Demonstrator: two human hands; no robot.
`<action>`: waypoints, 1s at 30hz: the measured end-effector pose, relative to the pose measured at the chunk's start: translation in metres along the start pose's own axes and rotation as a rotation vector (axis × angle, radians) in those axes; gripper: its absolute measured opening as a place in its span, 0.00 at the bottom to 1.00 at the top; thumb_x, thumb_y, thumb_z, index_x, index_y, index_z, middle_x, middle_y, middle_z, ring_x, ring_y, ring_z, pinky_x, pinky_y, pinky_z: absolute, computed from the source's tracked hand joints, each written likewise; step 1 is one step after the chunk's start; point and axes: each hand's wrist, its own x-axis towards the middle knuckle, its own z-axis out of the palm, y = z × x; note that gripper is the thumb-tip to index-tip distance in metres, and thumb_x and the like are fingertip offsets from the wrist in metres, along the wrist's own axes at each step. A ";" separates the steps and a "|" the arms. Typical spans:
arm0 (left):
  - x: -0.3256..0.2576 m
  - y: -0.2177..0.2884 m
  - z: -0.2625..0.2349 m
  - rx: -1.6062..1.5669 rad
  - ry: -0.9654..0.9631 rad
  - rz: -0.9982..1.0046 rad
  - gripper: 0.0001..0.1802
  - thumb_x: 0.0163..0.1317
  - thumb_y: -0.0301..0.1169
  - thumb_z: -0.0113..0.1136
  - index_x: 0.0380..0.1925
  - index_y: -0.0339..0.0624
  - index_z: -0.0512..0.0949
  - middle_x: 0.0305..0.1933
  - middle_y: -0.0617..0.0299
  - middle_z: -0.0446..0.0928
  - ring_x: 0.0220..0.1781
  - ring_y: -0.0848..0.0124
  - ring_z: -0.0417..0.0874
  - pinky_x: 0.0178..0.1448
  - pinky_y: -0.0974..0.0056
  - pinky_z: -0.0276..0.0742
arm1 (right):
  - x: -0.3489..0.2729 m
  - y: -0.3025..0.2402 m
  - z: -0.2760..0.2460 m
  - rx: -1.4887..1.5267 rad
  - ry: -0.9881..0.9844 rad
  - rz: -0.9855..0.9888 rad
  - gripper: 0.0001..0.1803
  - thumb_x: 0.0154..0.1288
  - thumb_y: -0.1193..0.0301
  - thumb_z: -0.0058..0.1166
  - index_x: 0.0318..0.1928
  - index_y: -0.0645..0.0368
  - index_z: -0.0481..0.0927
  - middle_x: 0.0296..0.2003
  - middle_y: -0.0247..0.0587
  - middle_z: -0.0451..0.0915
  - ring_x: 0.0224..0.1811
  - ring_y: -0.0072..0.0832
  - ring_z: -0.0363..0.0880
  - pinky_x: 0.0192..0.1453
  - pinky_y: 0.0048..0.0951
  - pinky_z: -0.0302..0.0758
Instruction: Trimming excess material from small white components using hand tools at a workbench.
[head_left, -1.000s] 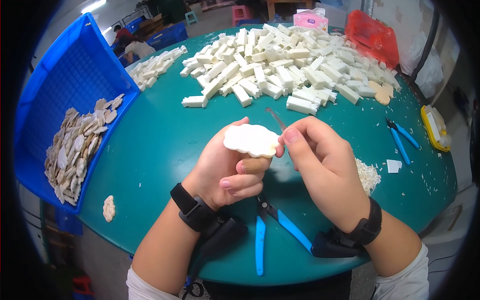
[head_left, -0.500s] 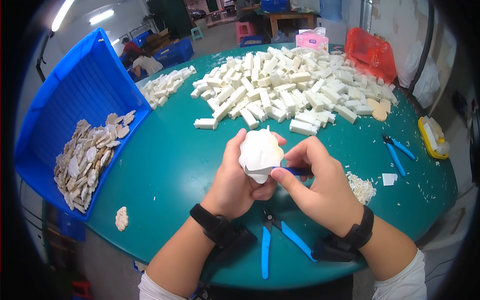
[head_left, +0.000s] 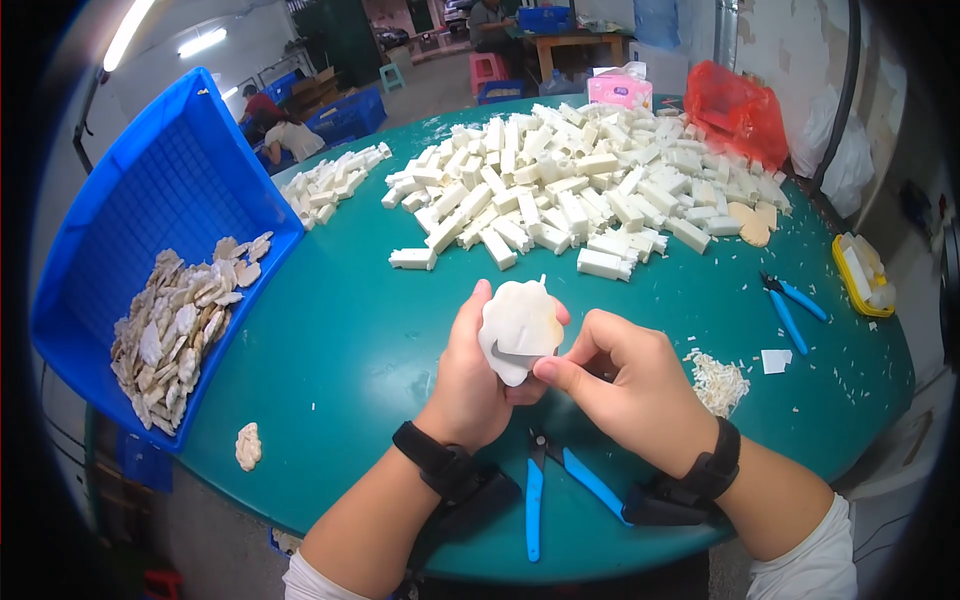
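My left hand (head_left: 468, 390) is closed round a white, flat piece with a scalloped edge (head_left: 520, 318), held up over the table. A small stub sticks out at its top. Between the thumb and fingers of my right hand (head_left: 645, 385) is a knife, its grey blade (head_left: 515, 356) lying across the lower part of the piece. The fingers hide its handle; a dark blue one showed a moment ago. Below my hands, blue-handled nippers (head_left: 534, 500) lie with their handles spread.
White block-shaped parts (head_left: 560, 180) heap up at the back of the green table (head_left: 330, 290). At left, a tilted blue crate (head_left: 130, 210) holds flat beige pieces. Another pair of nippers (head_left: 788, 315), a yellow tray (head_left: 852, 285) and white scraps (head_left: 718, 382) are at right.
The scalloped piece has turned and tipped slightly in my left hand, and the blade lies flatter across it. My right fingers have closed up over the knife's blue handle.
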 end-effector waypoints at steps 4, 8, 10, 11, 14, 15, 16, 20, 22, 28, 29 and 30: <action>0.001 -0.001 -0.007 -0.022 -0.096 -0.002 0.31 0.75 0.53 0.28 0.43 0.41 0.77 0.31 0.67 0.76 0.24 0.80 0.68 0.21 0.72 0.51 | 0.000 -0.002 0.000 0.001 -0.005 0.045 0.15 0.65 0.68 0.67 0.29 0.63 0.75 0.22 0.32 0.77 0.25 0.13 0.72 0.27 0.20 0.69; 0.000 0.000 0.004 -0.001 0.047 -0.021 0.29 0.74 0.51 0.31 0.43 0.41 0.77 0.32 0.65 0.76 0.22 0.77 0.67 0.20 0.71 0.51 | 0.001 -0.004 -0.001 0.001 -0.013 0.074 0.14 0.65 0.71 0.64 0.30 0.65 0.74 0.23 0.45 0.79 0.23 0.28 0.78 0.29 0.30 0.74; 0.001 -0.003 -0.003 -0.026 0.014 -0.034 0.28 0.74 0.51 0.31 0.42 0.41 0.76 0.32 0.64 0.76 0.22 0.77 0.67 0.19 0.71 0.52 | 0.001 -0.004 -0.001 -0.007 -0.021 0.080 0.14 0.66 0.71 0.64 0.29 0.66 0.73 0.22 0.45 0.79 0.23 0.28 0.78 0.29 0.30 0.74; 0.001 -0.004 -0.005 -0.052 -0.018 -0.048 0.28 0.74 0.51 0.32 0.42 0.42 0.76 0.32 0.64 0.76 0.22 0.76 0.66 0.19 0.71 0.52 | 0.001 -0.003 0.000 -0.007 -0.020 0.080 0.14 0.66 0.71 0.64 0.29 0.66 0.73 0.22 0.45 0.79 0.23 0.28 0.78 0.29 0.30 0.74; 0.000 -0.004 -0.005 -0.103 -0.036 -0.070 0.27 0.73 0.52 0.32 0.41 0.42 0.76 0.32 0.64 0.76 0.22 0.76 0.66 0.19 0.71 0.51 | 0.000 -0.001 0.001 -0.020 -0.007 0.067 0.16 0.65 0.68 0.67 0.28 0.63 0.74 0.21 0.33 0.77 0.24 0.12 0.72 0.27 0.20 0.69; -0.001 -0.004 -0.005 -0.103 -0.035 -0.071 0.27 0.73 0.52 0.32 0.41 0.42 0.76 0.32 0.64 0.76 0.22 0.76 0.66 0.19 0.71 0.51 | 0.000 -0.002 0.001 -0.018 -0.008 0.068 0.16 0.65 0.68 0.67 0.28 0.63 0.74 0.21 0.33 0.77 0.24 0.12 0.72 0.27 0.20 0.69; -0.001 -0.004 -0.005 -0.115 -0.038 -0.070 0.27 0.73 0.51 0.32 0.41 0.42 0.76 0.32 0.64 0.76 0.22 0.77 0.66 0.19 0.71 0.51 | 0.000 -0.002 0.001 -0.016 -0.009 0.069 0.16 0.65 0.68 0.67 0.28 0.63 0.74 0.21 0.33 0.77 0.24 0.12 0.72 0.27 0.20 0.69; -0.002 -0.005 -0.002 -0.104 0.024 -0.054 0.27 0.74 0.51 0.33 0.41 0.42 0.76 0.32 0.63 0.76 0.21 0.77 0.65 0.19 0.72 0.51 | 0.000 -0.002 0.000 -0.017 -0.011 0.062 0.16 0.65 0.68 0.67 0.28 0.63 0.74 0.20 0.32 0.76 0.24 0.12 0.71 0.26 0.20 0.68; -0.002 -0.004 -0.001 -0.077 0.014 -0.051 0.27 0.74 0.51 0.32 0.41 0.41 0.76 0.32 0.63 0.76 0.21 0.77 0.65 0.19 0.72 0.51 | 0.000 -0.004 -0.001 -0.034 -0.022 0.075 0.16 0.65 0.70 0.64 0.28 0.65 0.72 0.22 0.47 0.78 0.22 0.30 0.76 0.28 0.31 0.72; -0.001 -0.003 -0.008 -0.046 -0.056 -0.065 0.28 0.74 0.51 0.32 0.40 0.39 0.76 0.30 0.64 0.75 0.20 0.78 0.64 0.18 0.72 0.51 | 0.000 -0.003 -0.002 -0.023 -0.024 0.091 0.16 0.65 0.70 0.65 0.28 0.65 0.72 0.21 0.47 0.77 0.21 0.30 0.75 0.28 0.31 0.72; 0.000 -0.003 -0.010 -0.052 -0.105 -0.073 0.29 0.74 0.51 0.32 0.40 0.39 0.76 0.29 0.64 0.75 0.20 0.78 0.63 0.18 0.72 0.51 | 0.001 -0.003 -0.002 -0.023 -0.024 0.091 0.16 0.65 0.70 0.65 0.28 0.65 0.72 0.21 0.47 0.77 0.21 0.30 0.75 0.28 0.31 0.72; 0.000 -0.003 -0.009 -0.051 -0.105 -0.074 0.29 0.74 0.51 0.32 0.40 0.39 0.76 0.29 0.64 0.75 0.20 0.78 0.63 0.18 0.72 0.51 | 0.001 -0.002 -0.002 -0.030 -0.018 0.085 0.16 0.65 0.70 0.64 0.28 0.65 0.72 0.21 0.47 0.77 0.21 0.30 0.74 0.28 0.31 0.71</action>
